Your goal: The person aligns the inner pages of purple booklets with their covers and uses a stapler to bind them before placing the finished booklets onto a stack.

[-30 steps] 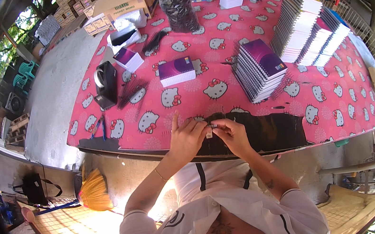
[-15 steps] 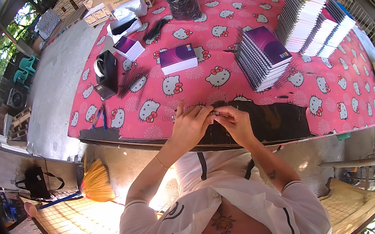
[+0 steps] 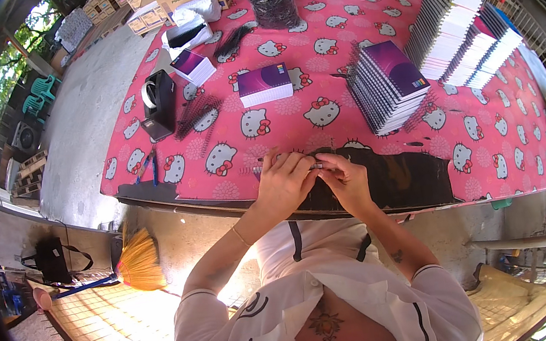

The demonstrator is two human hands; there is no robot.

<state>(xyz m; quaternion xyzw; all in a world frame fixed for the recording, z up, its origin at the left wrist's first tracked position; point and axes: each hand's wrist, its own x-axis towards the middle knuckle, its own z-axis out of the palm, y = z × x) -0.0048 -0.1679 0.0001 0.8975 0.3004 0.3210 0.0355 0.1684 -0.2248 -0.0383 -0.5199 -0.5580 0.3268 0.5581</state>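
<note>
Pinching a small pale piece [image 3: 316,165] between the fingertips of the left hand [image 3: 287,179] and the right hand [image 3: 345,178], with thumbs and forefingers pressed close, almost tip to tip. Held low, by the left end of a dark bare patch [image 3: 402,173] at the near edge of the pink-covered table [image 3: 288,130]. Mostly covered by knuckles — too small to name for certain, perhaps part of a wire coil. Just left of the left hand, a short run of coil [image 3: 248,171]; impossible to tell whether joined to the pinched piece or lying loose.

Partway along, judging from the spread of things. Already bound along the spine: a purple-covered stack of notebooks [image 3: 387,88] to the right, with taller coiled stacks [image 3: 444,24] behind. Apparently without coils yet: a purple-topped block [image 3: 265,86] near the middle, and a second block [image 3: 193,68] farther off to the left — both untouched. Also out of hand: a tangle of loose black coils [image 3: 199,114] beside a black holder [image 3: 159,106], and blue-handled pliers [image 3: 154,167] near the left front corner.
</note>
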